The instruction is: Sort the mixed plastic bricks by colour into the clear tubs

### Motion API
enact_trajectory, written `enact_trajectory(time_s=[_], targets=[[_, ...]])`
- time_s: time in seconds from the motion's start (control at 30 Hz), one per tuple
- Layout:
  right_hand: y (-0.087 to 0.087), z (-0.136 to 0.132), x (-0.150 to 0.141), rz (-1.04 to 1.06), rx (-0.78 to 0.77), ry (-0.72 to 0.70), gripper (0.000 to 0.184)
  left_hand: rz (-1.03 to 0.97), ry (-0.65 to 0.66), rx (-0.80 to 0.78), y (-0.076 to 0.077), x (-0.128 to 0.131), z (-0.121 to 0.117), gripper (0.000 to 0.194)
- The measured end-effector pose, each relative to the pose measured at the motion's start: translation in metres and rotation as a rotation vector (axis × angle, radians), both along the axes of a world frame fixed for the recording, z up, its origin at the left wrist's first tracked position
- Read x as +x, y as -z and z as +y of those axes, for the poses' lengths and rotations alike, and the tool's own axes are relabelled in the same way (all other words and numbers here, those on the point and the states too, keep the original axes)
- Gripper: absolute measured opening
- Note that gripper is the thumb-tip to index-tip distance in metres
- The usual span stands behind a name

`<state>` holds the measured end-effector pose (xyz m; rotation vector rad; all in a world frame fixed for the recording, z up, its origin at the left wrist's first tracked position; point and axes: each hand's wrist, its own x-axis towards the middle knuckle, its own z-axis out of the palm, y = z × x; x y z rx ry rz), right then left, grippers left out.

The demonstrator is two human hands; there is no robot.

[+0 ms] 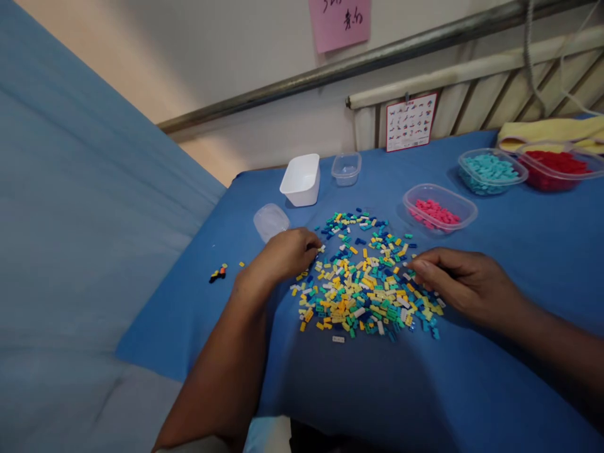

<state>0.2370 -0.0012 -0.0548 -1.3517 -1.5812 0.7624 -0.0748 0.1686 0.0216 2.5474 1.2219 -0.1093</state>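
A spread pile of small toy bricks (352, 296) in yellow, green, blue and white lies on the blue-covered table. At the pile's left edge, my left hand (290, 253) has its fingers curled together, with a small white brick (321, 249) at the fingertips. Across the pile, my right hand (465, 281) pinches thumb and forefinger together over the right edge. A tiny white brick (405, 264) shows at that pinch. One white brick (338, 339) lies apart in front of the pile.
Behind the pile stand a white tub (301, 181), a small clear container (346, 170) and a clear lid (271, 221). Tubs of pink bricks (436, 212), turquoise bricks (491, 171) and red bricks (557, 165) are at right. Several black and orange pieces (218, 274) lie left.
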Motion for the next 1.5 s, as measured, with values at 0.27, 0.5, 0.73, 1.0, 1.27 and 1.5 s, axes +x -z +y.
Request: enact_trajectory(time_s=[0.27,0.5,0.73,1.0,1.27,1.5], targets=[[-0.003,-0.001,0.000,-0.052,0.040,-0.007,0.033,0.047,-0.060,-0.020,0.002,0.001,0.001,0.017],[0.000,-0.008,0.005,-0.131,0.164,-0.022,0.021,-0.015,-0.013,0.062,0.005,0.001,-0.009,0.021],[0.007,-0.010,0.005,-0.250,0.231,-0.001,0.013,-0.761,0.081,-0.246,0.013,0.037,-0.045,0.017],[-0.010,-0.015,-0.003,-0.307,0.394,-0.096,0.019,-1.046,0.007,-1.004,0.034,0.085,-0.093,0.023],[-0.012,-0.016,-0.005,-0.329,0.328,-0.136,0.019,-1.084,-0.134,-1.105,0.040,0.088,-0.089,0.053],[-0.018,-0.012,0.012,-0.426,0.313,-0.079,0.006,-0.990,-0.014,-0.751,0.027,0.082,-0.086,0.024]])
